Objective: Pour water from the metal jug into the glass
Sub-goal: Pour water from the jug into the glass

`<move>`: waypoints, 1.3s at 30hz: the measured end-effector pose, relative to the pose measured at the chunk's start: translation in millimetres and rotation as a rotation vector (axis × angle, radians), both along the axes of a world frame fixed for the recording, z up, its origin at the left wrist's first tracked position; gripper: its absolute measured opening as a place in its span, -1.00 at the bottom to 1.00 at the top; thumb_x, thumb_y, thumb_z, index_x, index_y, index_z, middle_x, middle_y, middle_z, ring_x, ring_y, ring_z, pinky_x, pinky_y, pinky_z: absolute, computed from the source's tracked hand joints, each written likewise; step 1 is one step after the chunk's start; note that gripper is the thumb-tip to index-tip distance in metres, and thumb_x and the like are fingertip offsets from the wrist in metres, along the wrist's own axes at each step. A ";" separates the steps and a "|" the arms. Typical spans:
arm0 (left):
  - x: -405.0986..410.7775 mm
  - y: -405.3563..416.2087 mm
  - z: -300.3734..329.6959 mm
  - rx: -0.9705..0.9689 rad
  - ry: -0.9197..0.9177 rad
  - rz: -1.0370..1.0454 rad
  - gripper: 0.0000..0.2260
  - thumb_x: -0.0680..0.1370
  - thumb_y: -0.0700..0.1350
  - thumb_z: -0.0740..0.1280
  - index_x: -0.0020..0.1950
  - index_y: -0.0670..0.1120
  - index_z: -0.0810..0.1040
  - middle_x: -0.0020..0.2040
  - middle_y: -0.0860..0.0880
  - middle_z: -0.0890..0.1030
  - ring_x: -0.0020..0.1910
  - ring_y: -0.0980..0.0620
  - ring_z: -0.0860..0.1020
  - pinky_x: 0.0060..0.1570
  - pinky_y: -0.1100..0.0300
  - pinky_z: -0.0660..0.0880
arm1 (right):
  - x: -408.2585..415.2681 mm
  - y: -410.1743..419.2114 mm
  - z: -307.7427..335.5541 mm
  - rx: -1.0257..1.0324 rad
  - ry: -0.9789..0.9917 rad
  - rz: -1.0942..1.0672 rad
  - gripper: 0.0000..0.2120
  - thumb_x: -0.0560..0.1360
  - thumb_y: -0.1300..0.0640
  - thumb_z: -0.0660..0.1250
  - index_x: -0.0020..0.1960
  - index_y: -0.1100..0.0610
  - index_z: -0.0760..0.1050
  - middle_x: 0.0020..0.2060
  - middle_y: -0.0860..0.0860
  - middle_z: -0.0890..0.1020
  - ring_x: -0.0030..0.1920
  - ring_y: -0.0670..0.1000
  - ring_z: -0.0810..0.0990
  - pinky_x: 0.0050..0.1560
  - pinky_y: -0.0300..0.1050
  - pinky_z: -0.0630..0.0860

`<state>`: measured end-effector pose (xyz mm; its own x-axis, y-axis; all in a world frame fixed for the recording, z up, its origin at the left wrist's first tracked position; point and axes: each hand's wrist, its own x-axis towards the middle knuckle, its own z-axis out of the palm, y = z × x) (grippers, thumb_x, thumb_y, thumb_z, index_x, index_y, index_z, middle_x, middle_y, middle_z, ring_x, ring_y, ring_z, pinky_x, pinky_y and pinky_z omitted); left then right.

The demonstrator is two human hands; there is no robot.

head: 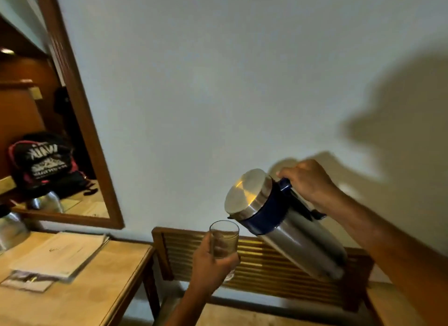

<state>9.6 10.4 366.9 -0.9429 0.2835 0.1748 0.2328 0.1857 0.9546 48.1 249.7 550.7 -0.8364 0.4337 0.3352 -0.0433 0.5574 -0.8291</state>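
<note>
Now: right hand [309, 182] grips tilted metal jug [286, 225] by handle | left hand [213, 262] holds glass [224, 240] under spout

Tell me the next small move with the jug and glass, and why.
Probably tip the jug a little further with the right hand. Its spout already sits just above the rim of the glass, which the left hand holds upright, yet no stream of water shows.

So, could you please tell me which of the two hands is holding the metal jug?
The right hand, gripping the blue handle of the tilted metal jug. The left hand instead wraps around the glass below the spout.
</note>
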 end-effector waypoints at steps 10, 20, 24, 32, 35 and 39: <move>13.6 14.0 42.9 0.005 0.174 -0.100 -0.54 0.19 0.03 0.56 0.02 0.19 0.48 -0.12 0.02 0.67 -0.13 -0.04 0.69 -0.14 0.02 0.73 | -6.4 -21.4 85.7 0.459 -0.155 0.030 -0.68 0.19 -0.03 0.28 -0.63 0.06 0.25 -0.70 -0.12 0.22 -0.61 -0.04 0.18 -0.44 -0.04 0.19; 20.0 39.9 55.6 0.049 0.229 -0.118 -0.54 0.18 0.09 0.56 0.00 0.25 0.47 -0.15 0.08 0.67 -0.14 0.00 0.68 -0.24 0.21 0.70 | 0.6 -37.9 119.7 0.846 -0.212 0.084 -0.71 0.26 0.03 0.27 -0.55 0.07 0.24 -0.62 -0.08 0.30 -0.54 -0.01 0.27 -0.47 -0.11 0.21; 21.1 45.1 61.3 0.056 0.236 -0.131 -0.56 0.17 0.13 0.53 -0.03 0.25 0.46 -0.17 0.11 0.66 -0.16 0.00 0.68 -0.26 0.24 0.68 | 7.8 -44.6 128.5 0.962 -0.201 0.088 -0.71 0.29 0.05 0.28 -0.55 0.07 0.29 -0.62 -0.07 0.33 -0.55 -0.03 0.29 -0.47 -0.13 0.25; 19.0 53.7 66.5 0.043 0.201 -0.128 -0.55 0.16 0.17 0.51 -0.01 0.21 0.46 -0.13 0.10 0.66 -0.17 0.02 0.68 -0.37 0.41 0.58 | 7.5 -49.8 137.5 1.065 -0.195 0.096 -0.74 0.29 0.04 0.26 -0.53 0.07 0.30 -0.59 -0.04 0.34 -0.51 0.00 0.32 -0.44 -0.11 0.29; 16.7 54.3 65.6 0.024 0.209 -0.111 -0.54 0.16 0.18 0.50 -0.01 0.19 0.45 -0.11 0.09 0.65 -0.16 0.04 0.67 -0.38 0.43 0.56 | 4.7 -49.6 139.9 1.076 -0.191 0.097 -0.74 0.28 0.03 0.25 -0.52 0.07 0.29 -0.58 -0.04 0.34 -0.51 -0.01 0.32 -0.44 -0.11 0.29; 14.3 54.9 64.4 0.019 0.201 -0.099 -0.50 0.15 0.20 0.51 0.01 0.14 0.47 -0.07 0.09 0.64 -0.09 0.00 0.66 -0.26 0.33 0.62 | 1.2 -50.0 144.1 1.085 -0.182 0.100 -0.74 0.27 0.03 0.25 -0.53 0.06 0.27 -0.58 -0.05 0.30 -0.51 -0.02 0.30 -0.44 -0.10 0.28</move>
